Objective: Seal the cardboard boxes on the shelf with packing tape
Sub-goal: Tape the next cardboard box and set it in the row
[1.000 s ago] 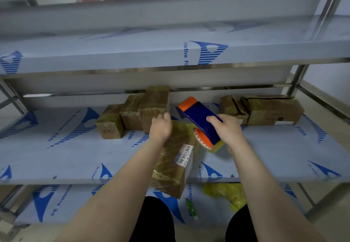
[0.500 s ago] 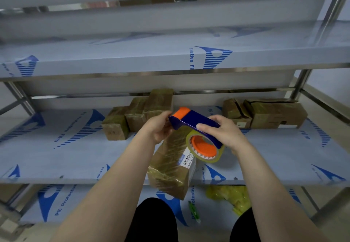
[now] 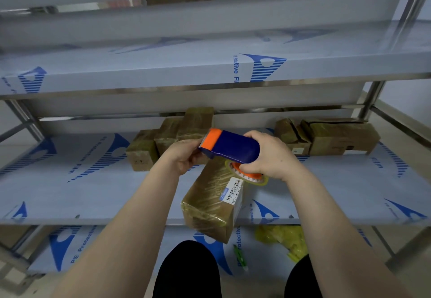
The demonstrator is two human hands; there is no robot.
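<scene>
Steel racking under blue-printed protective film is filling my view, and its middle shelf (image 3: 70,192) is carrying the long box (image 3: 210,206), whose near end is jutting past the front edge. Just above that box's far end I am holding the tape dispenser (image 3: 231,149) in the air, clear of the cardboard.

To do this step well, I judge I should be finding the loose tape end at the orange toothed nose, drawing out a short tail and pressing it flat onto the long box before pulling along a seam, with the teeth pointing away from my fingers.

My right hand (image 3: 272,157) is wrapping over the blue body, fingers curled down beside the tape roll (image 3: 247,174). My left hand (image 3: 184,157) is curling under the nose and gripping it; whether it is pinching tape I cannot tell.

Behind the long box to the left, taped boxes (image 3: 177,134) are sitting together; behind it to the right, other boxes (image 3: 338,139) are waiting, one seemingly with loose flaps.
</scene>
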